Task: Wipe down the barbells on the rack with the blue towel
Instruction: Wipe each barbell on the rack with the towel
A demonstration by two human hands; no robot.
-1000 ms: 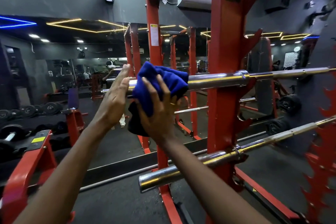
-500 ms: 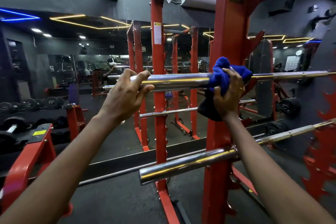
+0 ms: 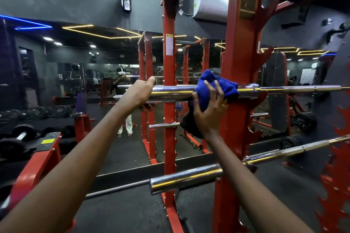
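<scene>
Head view, gym rack (image 3: 238,43). The right hand (image 3: 207,111) is clutching the blue towel (image 3: 216,85), its spread fingers (image 3: 218,91) and thumb pressing the bunched cloth around the chrome sleeve of the upper barbell (image 3: 174,91), which is lying across the rack's hooks. The left hand (image 3: 139,91) is gripping the sleeve near its free end, thumb lying over the top, apparently steadying the bar. Over the last second the towel has been travelling from beside the left hand to the collar (image 3: 252,91); now it is sitting just short of that collar, seemingly starting back. One pass along this sleeve is therefore judged complete, with a return stroke probably under way. The thinner shaft beyond the collar and the lower barbell (image 3: 185,178) are showing no towel contact and are likely remaining to be wiped.
</scene>
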